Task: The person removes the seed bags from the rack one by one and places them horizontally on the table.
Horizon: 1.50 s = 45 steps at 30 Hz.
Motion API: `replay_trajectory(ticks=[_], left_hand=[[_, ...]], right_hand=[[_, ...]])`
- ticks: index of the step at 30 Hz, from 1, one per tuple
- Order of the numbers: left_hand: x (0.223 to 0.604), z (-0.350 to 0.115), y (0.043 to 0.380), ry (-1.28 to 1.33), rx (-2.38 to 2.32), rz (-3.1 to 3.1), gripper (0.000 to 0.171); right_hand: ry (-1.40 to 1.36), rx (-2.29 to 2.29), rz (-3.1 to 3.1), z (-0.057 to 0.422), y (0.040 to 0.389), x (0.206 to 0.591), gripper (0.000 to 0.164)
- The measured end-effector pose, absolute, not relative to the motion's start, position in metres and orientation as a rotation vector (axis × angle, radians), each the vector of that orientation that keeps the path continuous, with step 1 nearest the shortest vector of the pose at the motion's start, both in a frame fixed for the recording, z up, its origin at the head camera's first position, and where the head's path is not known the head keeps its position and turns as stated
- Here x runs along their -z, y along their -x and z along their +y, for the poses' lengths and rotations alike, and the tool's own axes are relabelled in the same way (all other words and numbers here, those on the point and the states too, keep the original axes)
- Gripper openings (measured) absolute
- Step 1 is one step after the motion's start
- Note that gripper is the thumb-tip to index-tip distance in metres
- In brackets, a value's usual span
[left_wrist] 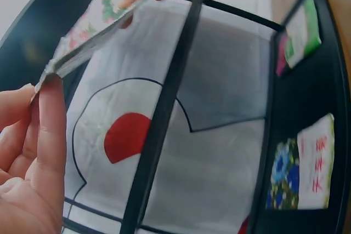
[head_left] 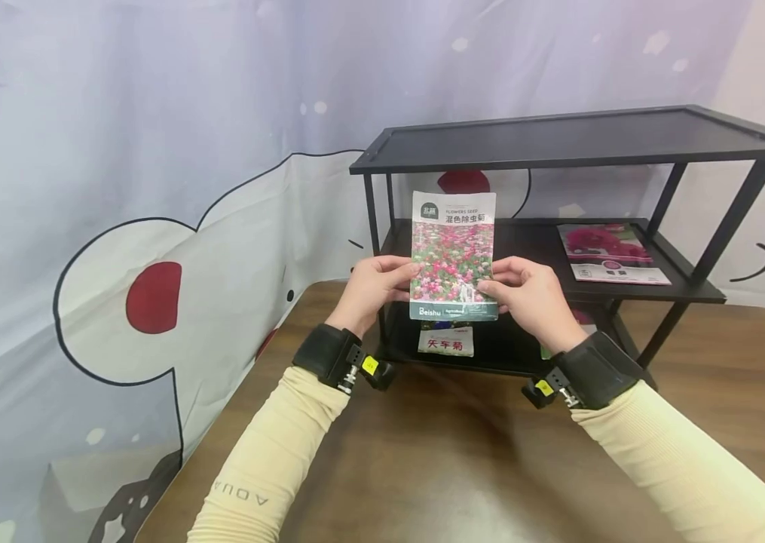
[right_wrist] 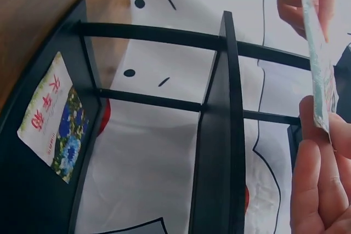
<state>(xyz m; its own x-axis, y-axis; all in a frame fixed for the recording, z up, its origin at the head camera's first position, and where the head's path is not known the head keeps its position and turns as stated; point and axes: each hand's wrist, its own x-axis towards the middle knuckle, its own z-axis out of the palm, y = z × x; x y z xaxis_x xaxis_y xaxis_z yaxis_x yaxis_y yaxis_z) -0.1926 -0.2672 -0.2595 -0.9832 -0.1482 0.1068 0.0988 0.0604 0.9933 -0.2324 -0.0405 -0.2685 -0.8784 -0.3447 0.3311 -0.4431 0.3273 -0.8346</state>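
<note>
At the far left hangs a pale printed backdrop (head_left: 117,136) with black outlines and red spots. Next, on the worktop (head_left: 423,460) side, a cream sleeve (head_left: 263,452) leads to a black wrist strap (head_left: 324,354) and the left hand (head_left: 375,286), whose thumb and fingers pinch the left edge of a "FLOWERS SEED" packet (head_left: 453,256). That packet stands upright in the air before the left part of a black three-tier rack (head_left: 579,139), its pink-flower picture facing the head camera and "Beishu" along the bottom. Lower, partly hidden behind it, a blue-flower seed packet (head_left: 446,342) lies on the bottom tier. The right hand (head_left: 534,290) pinches the opposite edge, thumb on the front, fingers behind. Beyond that wrist, a green-edged packet (left_wrist: 301,34) lies on the bottom tier, mostly covered in the head view. Furthest right, a magenta-flower packet (head_left: 613,255) lies on the middle tier.
</note>
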Motion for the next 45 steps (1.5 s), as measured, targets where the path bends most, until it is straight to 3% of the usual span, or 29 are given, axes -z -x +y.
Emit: replay_trajectory(ticks=[18,45], left_hand=[[0.277,-0.271,0.157,-0.036,1.948,-2.192,0.018],[0.31,-0.287,0.138,-0.107,1.857,-2.377,0.02]], right_hand=[[-0.824,-1.665,-2.501,-0.031,0.197,0.282,0.034],[-0.838,-1.686,-2.612,-0.035,0.191,0.319,0.026]])
